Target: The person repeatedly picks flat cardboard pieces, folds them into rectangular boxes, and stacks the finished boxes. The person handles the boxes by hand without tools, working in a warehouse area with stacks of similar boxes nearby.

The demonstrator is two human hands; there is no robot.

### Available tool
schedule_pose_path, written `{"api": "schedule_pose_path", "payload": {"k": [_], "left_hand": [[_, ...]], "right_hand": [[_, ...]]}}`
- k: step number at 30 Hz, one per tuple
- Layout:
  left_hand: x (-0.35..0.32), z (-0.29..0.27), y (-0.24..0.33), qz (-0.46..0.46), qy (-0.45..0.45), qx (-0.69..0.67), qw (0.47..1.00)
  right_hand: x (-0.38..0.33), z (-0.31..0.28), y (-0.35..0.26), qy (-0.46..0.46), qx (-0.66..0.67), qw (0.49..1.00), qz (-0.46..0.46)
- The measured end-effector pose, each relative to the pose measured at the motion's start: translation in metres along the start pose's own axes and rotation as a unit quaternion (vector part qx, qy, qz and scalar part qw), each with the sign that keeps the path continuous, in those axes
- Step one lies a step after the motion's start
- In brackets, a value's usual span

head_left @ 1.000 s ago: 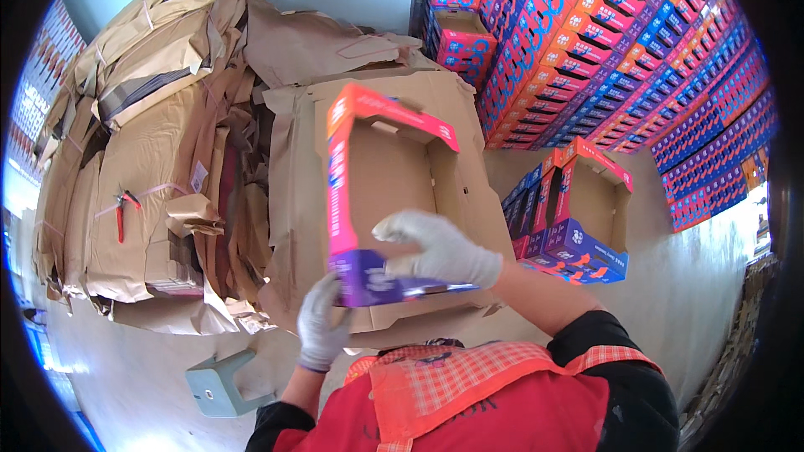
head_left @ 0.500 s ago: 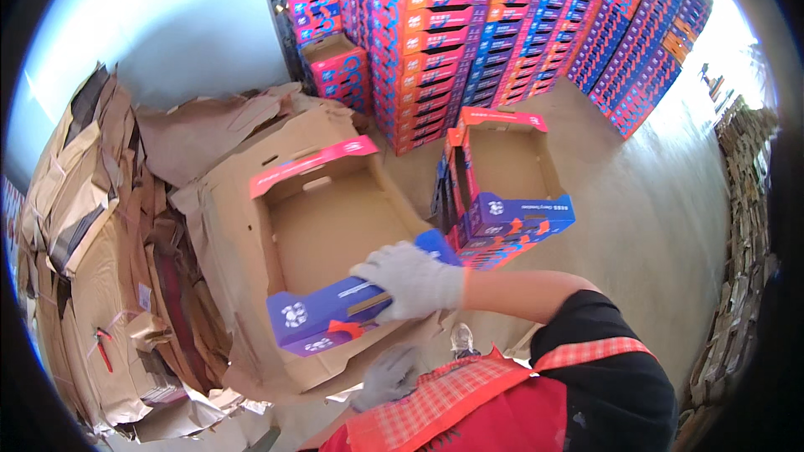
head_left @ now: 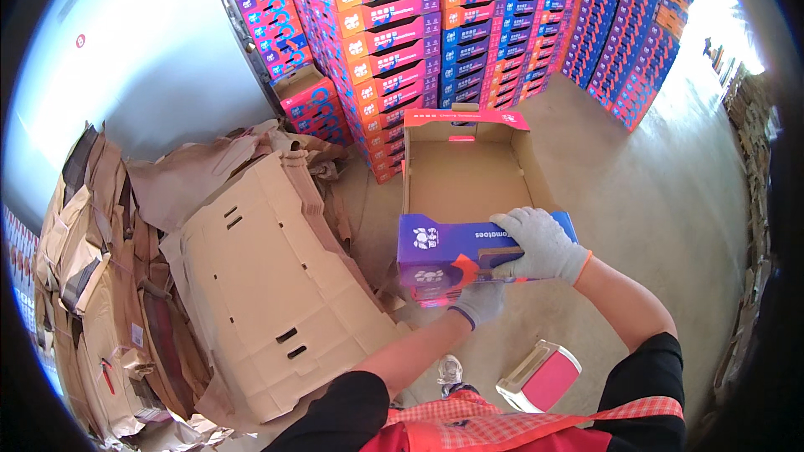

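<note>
An open cardboard tray box, brown inside with a pink far end and a blue near end, is over a short stack of like boxes, whose edges peek out below it. Whether it rests fully on them I cannot tell. My right hand, in a grey glove, is closed over the near blue wall at its handle slot. Lower down, my left hand, also gloved, is against the underside of that near end; its fingers are hidden. To the left lie flat brown cardboard blanks with cut slots.
Tall stacks of pink, orange and blue boxes stand behind. Bundled scrap cardboard lines the left, with a red-handled tool on it. A pink-topped stool is by my foot. Stacked wooden pieces edge the right.
My right hand has carried the box rightward from above the flat blanks to over the short stack. My left hand has come up from near my body to the box's near underside.
</note>
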State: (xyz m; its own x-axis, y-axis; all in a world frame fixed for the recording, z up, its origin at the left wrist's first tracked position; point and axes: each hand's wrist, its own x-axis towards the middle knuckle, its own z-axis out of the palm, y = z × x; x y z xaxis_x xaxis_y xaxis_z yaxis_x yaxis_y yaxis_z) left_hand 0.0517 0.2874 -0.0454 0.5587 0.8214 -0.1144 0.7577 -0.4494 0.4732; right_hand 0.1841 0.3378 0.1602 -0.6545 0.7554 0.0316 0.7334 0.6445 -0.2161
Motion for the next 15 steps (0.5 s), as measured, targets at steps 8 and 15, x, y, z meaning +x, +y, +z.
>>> {"api": "schedule_pose_path", "payload": {"k": [8,15], "left_hand": [[0.0,-0.014,0.021,0.018,0.022,0.204,0.978],[-0.138,-0.029,-0.031,0.123,0.198,-0.28,0.931]], "right_hand": [[0.024,0.064,0.037,-0.052,0.014,0.998,-0.015],[0.002,0.084,0.075,0.214,0.13,0.968,-0.023]]}}
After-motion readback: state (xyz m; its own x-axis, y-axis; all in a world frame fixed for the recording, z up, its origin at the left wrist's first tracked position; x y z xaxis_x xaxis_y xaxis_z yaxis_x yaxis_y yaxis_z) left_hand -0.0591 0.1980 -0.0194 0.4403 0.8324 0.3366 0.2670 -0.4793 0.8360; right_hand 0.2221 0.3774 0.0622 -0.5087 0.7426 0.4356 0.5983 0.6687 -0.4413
